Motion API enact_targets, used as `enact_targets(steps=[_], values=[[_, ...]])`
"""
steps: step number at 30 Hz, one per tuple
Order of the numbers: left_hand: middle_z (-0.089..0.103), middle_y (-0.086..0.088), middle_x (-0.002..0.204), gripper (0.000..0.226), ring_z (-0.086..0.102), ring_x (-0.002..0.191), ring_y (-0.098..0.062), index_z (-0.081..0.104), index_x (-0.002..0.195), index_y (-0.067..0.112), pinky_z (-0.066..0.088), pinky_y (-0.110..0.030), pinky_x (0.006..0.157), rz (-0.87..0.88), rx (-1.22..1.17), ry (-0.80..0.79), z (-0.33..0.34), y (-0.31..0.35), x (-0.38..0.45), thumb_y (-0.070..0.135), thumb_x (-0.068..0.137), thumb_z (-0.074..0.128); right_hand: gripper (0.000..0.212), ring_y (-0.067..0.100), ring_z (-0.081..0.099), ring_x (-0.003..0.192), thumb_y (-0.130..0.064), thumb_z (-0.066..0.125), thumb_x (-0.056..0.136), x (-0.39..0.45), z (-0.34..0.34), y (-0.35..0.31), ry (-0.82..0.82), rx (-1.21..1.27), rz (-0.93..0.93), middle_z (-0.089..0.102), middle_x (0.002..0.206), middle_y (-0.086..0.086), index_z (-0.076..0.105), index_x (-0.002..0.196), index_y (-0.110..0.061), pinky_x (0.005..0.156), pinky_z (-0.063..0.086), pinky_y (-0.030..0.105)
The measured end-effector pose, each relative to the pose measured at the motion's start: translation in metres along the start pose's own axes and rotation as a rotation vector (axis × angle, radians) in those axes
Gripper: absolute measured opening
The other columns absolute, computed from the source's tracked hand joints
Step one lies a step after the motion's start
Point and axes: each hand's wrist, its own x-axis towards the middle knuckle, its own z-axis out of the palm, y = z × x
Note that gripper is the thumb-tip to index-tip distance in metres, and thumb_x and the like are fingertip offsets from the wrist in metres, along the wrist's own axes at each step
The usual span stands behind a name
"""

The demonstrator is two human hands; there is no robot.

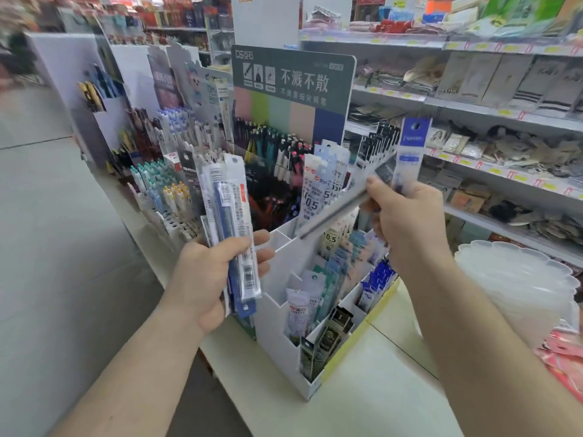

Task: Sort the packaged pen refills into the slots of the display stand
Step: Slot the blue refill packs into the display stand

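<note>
My left hand (208, 275) grips a bundle of packaged pen refills (230, 222), held upright to the left of the white display stand (277, 313). My right hand (407, 222) is raised above the stand's upper slots and pinches two packs: a blue-topped refill pack (411, 149) pointing up, and a grey pack (334, 212) slanting down-left towards a rear slot. The stand's stepped slots hold several refill packs, white "0.5" ones (315, 190) at the back, blue ones (377, 279) at the right, dark ones (328, 335) in front.
The stand sits on a pale counter (378, 389). Behind it rise pen displays (274, 149) under a grey sign board (290, 77). A translucent scalloped tray (517, 279) lies at the right, pink packets (564, 364) beside it. Store shelves (473, 105) fill the right side; floor lies at left.
</note>
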Motion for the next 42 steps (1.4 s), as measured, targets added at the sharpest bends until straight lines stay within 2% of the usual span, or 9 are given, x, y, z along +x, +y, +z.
enact_targets(steps=[8,13,18,23,26,28,32,37,42], values=[[0.073,-0.013,0.076,0.020,0.072,0.065,-0.022,0.070,0.105,0.000,0.059,-0.032,0.057,0.004,-0.039,-0.013,-0.003,-0.004,-0.013,0.001,0.088,0.060,0.031,0.034,0.062,0.057,-0.026,0.068,0.089,0.004,0.070,0.018,-0.199,-0.332,-0.031,0.071,0.076,0.022,0.068,0.080,0.003,0.055,0.054,0.048],[0.075,-0.012,0.080,0.020,0.074,0.069,-0.024,0.082,0.081,0.017,0.059,-0.033,0.058,-0.008,0.007,-0.142,0.002,-0.007,-0.023,0.013,0.066,0.070,0.027,0.017,0.052,0.047,-0.024,0.072,0.087,0.000,0.074,0.027,-0.425,-0.541,0.061,0.073,0.075,0.017,0.070,0.083,0.002,0.048,0.043,0.030],[0.076,-0.016,0.086,0.022,0.075,0.074,-0.026,0.082,0.083,0.023,0.060,-0.036,0.060,-0.061,0.063,-0.224,0.006,-0.010,-0.025,0.014,0.066,0.072,0.038,0.013,0.039,0.044,-0.035,0.073,0.086,-0.015,0.041,0.011,-0.159,-0.196,-0.008,0.048,0.048,0.002,0.063,0.064,-0.005,0.041,0.030,0.021],[0.076,-0.018,0.102,0.026,0.074,0.091,-0.034,0.079,0.098,0.018,0.062,-0.043,0.069,-0.120,0.119,-0.273,0.014,-0.015,-0.023,0.018,0.072,0.074,0.023,0.017,0.049,0.046,-0.030,0.071,0.091,-0.051,0.025,0.004,-0.539,-0.134,0.050,0.060,0.060,0.004,0.068,0.083,-0.008,0.046,0.049,0.033],[0.076,-0.016,0.101,0.032,0.075,0.088,-0.033,0.078,0.100,0.018,0.060,-0.044,0.069,-0.273,0.077,-0.368,0.016,-0.017,-0.023,0.030,0.071,0.080,0.023,0.017,0.028,0.044,-0.017,0.061,0.098,-0.053,0.015,0.007,-0.632,0.162,0.256,0.037,0.047,0.002,0.070,0.078,-0.014,0.059,0.045,0.036],[0.075,-0.016,0.098,0.027,0.074,0.083,-0.031,0.078,0.100,0.017,0.060,-0.042,0.067,-0.328,0.059,-0.421,0.018,-0.020,-0.023,0.031,0.077,0.075,0.027,0.015,0.027,0.043,-0.016,0.057,0.099,-0.053,0.011,0.010,-0.616,0.289,0.355,0.031,0.048,0.002,0.065,0.074,-0.013,0.053,0.049,0.029],[0.073,-0.006,0.079,0.023,0.069,0.064,-0.020,0.075,0.092,0.016,0.056,-0.031,0.055,-0.238,0.115,-0.375,0.020,-0.028,-0.021,0.025,0.071,0.075,0.026,0.013,0.026,0.042,-0.033,0.066,0.087,-0.051,0.006,0.016,-0.597,0.206,0.365,0.039,0.053,-0.001,0.066,0.084,-0.007,0.050,0.022,0.026],[0.074,-0.002,0.075,0.016,0.069,0.066,-0.014,0.074,0.081,0.016,0.054,-0.024,0.058,-0.067,0.292,-0.260,0.016,-0.032,-0.017,0.003,0.076,0.081,0.014,0.011,0.030,0.041,-0.010,0.065,0.094,-0.049,0.001,0.022,-0.429,0.102,0.215,0.052,0.050,-0.002,0.064,0.081,-0.004,0.039,0.025,0.020],[0.077,-0.008,0.082,0.011,0.071,0.062,-0.017,0.063,0.090,0.005,0.055,-0.026,0.050,-0.064,0.255,-0.120,0.010,-0.024,-0.013,0.002,0.086,0.072,0.019,0.010,0.039,0.042,-0.011,0.067,0.091,-0.029,-0.025,0.016,-0.164,0.105,0.101,0.063,0.056,0.001,0.067,0.073,-0.007,0.036,0.032,0.019]])
